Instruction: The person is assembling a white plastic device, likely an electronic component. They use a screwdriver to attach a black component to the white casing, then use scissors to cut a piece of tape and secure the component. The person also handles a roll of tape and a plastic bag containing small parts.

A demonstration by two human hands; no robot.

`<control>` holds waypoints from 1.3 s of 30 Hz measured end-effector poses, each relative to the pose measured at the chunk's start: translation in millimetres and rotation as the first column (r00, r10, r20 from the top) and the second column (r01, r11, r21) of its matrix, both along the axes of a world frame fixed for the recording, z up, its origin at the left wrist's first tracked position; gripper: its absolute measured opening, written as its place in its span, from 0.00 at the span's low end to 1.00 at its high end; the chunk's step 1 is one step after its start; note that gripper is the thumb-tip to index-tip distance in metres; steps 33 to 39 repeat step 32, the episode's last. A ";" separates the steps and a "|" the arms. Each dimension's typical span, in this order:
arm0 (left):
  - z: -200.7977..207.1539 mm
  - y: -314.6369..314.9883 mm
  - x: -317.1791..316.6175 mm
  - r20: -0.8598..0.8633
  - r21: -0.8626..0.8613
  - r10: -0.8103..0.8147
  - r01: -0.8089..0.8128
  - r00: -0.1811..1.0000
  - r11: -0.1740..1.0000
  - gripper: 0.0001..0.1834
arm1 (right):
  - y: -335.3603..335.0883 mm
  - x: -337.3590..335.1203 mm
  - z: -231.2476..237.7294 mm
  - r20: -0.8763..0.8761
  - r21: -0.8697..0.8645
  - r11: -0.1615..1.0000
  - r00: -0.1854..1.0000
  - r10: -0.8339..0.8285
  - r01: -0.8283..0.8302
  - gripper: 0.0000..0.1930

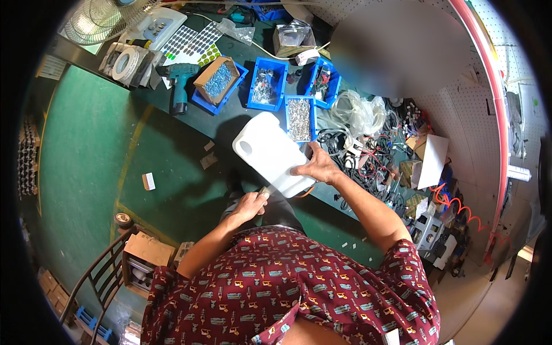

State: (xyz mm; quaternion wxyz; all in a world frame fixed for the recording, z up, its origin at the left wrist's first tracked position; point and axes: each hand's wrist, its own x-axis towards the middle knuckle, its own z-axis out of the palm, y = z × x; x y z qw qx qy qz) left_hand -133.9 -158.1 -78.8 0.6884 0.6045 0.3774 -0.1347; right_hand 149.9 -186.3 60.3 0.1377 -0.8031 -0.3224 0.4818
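My right hand (319,165) grips a white plastic container (270,150) by its right edge, thumb on the upper face and fingers out of sight beneath. The container is tilted in front of me and has a round hole near its far left corner. Below its lower left side, my left hand (252,205) is closed, with a small pale thing (264,192) at its fingertips that is too small to name. A blue bin of small metal parts (299,118) stands just beyond the container.
Across the dark bench stand a teal cordless drill (181,86), a cardboard box of blue parts (218,80), and more blue bins (268,84). Tangled cables (368,150) and clear plastic bags (359,112) crowd the right. A fan (98,22) is far left; a chair (103,270) stands behind, left.
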 end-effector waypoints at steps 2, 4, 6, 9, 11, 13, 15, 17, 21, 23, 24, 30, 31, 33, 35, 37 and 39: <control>-11.9 0.3 5.2 0.067 -0.028 0.008 -0.006 0.998 1.000 0.29 | 0.1 -8.4 13.0 -0.015 0.141 0.989 0.999 0.045 -0.042 0.55; -12.9 8.8 14.4 0.099 -0.046 -0.094 0.098 0.991 0.994 0.23 | -10.7 -14.5 16.8 -0.011 0.247 0.966 0.997 0.077 -0.072 0.57; -4.1 10.4 14.0 0.149 -0.378 0.227 -0.157 0.963 0.913 0.20 | -23.8 -16.8 15.7 0.084 0.378 0.893 0.969 0.231 -0.245 0.55; 92.5 76.2 29.5 0.686 -0.053 0.079 -0.059 0.724 0.997 0.28 | -33.1 -34.3 77.5 0.197 0.376 0.842 0.921 0.336 -0.387 0.49; 110.0 102.2 34.5 0.512 -0.551 0.259 0.082 0.819 0.830 0.26 | -36.2 -42.3 100.7 0.241 0.386 0.779 0.869 0.432 -0.494 0.50; 139.6 119.1 57.9 0.101 -0.874 0.370 -0.096 0.924 0.476 0.22 | -43.7 -52.1 99.0 0.310 0.366 0.747 0.829 0.465 -0.556 0.53; 60.0 141.0 77.2 0.224 -0.786 0.162 0.080 0.961 0.614 0.19 | -45.6 -54.8 88.5 0.325 0.429 0.743 0.855 0.404 -0.514 0.54; 49.4 156.3 101.1 0.180 -0.661 0.055 0.079 0.982 0.746 0.17 | -47.5 -51.8 75.5 0.333 0.460 0.756 0.880 0.339 -0.466 0.54; 46.3 195.7 129.5 0.049 -0.663 0.130 -0.065 0.990 0.746 0.15 | -51.1 -48.9 61.0 0.369 0.493 0.765 0.896 0.248 -0.415 0.54; 51.1 211.2 140.5 0.067 -0.608 0.133 -0.065 0.989 0.791 0.15 | -51.5 -47.7 49.1 0.423 0.513 0.700 0.856 0.296 -0.496 0.52; 56.4 212.1 146.1 0.066 -0.591 0.143 -0.077 0.988 0.803 0.15 | -48.5 -49.9 45.4 0.450 0.504 0.671 0.828 0.334 -0.544 0.51; 66.5 192.7 176.7 -0.017 -0.506 0.373 -0.330 0.928 0.797 0.16 | -36.5 -61.5 13.3 0.537 0.401 0.610 0.715 0.447 -0.683 0.43; 61.8 195.1 180.3 -0.025 -0.513 0.406 -0.360 0.914 0.779 0.18 | -35.5 -61.4 7.5 0.540 0.378 0.612 0.702 0.464 -0.695 0.42; 56.9 198.8 184.1 -0.035 -0.518 0.437 -0.390 0.899 0.761 0.20 | -34.7 -61.1 1.5 0.543 0.354 0.614 0.690 0.479 -0.705 0.42; 56.9 198.8 184.1 -0.035 -0.518 0.437 -0.390 0.899 0.761 0.20 | -34.7 -61.1 1.5 0.543 0.354 0.614 0.690 0.479 -0.705 0.42; 56.9 198.8 184.1 -0.035 -0.518 0.437 -0.390 0.899 0.761 0.20 | -34.7 -61.1 1.5 0.543 0.354 0.614 0.690 0.479 -0.705 0.42; 56.9 198.8 184.1 -0.035 -0.518 0.437 -0.390 0.899 0.761 0.20 | -34.7 -61.1 1.5 0.543 0.354 0.614 0.690 0.479 -0.705 0.42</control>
